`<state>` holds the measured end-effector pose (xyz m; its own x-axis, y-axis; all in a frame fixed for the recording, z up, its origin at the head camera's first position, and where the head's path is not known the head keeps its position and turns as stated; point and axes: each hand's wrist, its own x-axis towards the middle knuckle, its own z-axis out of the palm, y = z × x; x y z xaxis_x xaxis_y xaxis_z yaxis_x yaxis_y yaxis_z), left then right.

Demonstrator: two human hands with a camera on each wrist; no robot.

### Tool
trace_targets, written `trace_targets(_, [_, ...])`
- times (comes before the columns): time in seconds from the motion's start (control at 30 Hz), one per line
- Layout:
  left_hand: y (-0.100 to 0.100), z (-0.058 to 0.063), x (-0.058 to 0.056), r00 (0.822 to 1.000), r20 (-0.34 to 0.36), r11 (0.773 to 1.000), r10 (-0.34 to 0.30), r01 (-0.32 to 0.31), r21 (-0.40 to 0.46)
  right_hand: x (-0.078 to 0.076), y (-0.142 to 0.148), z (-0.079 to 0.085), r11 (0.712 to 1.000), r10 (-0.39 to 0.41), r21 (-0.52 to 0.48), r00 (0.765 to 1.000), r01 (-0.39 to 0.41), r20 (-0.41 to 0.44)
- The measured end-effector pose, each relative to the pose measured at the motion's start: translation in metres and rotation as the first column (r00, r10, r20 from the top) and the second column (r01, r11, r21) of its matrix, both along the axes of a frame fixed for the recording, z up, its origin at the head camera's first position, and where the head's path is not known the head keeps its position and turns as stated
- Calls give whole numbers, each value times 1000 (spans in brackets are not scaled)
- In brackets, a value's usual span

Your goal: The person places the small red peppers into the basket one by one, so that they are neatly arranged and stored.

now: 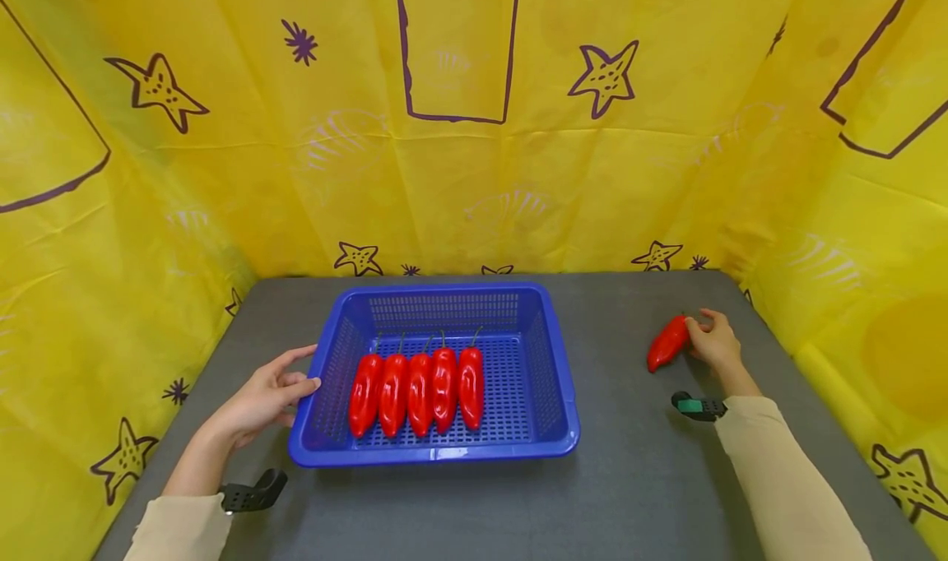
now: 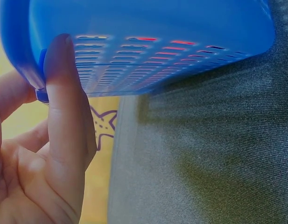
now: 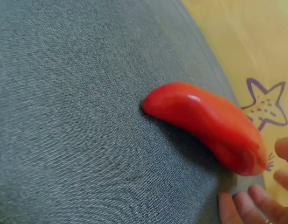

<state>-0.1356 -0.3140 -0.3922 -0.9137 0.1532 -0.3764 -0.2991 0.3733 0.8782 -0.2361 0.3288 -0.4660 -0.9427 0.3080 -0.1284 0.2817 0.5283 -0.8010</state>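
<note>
A blue plastic basket (image 1: 504,454) stands left of centre on the table, with several glossy red chili peppers (image 1: 420,392) side by side in it, green stems pointing away. At its left side, my left hand (image 1: 267,392) holds the rim; the left wrist view shows the thumb (image 2: 64,93) against the slotted outer wall. Another red chili pepper (image 1: 668,343) lies on the table to the right. My right hand (image 1: 714,343) is at its stem end. In the right wrist view the fingertips (image 3: 249,205) are spread near this chili pepper (image 3: 209,126), not closed round it.
The dark grey table (image 1: 474,512) carries the basket and the loose chili pepper. Yellow cloth (image 1: 474,199) with starfish drawings hangs behind the table and along both sides. Black straps (image 1: 255,491) sit on both wrists.
</note>
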Motion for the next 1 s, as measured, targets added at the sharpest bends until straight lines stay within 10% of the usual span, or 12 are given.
trace_targets(0.43, [-1,-1,0,1000,-5,1000,-6,6,-2,7,-16,6,985,-44,-158,982,74,184])
trace_targets(1.0, [0,1,1,1000,-4,1000,-11,11,4,3,-25,9,987,-15,-158,984,43,177])
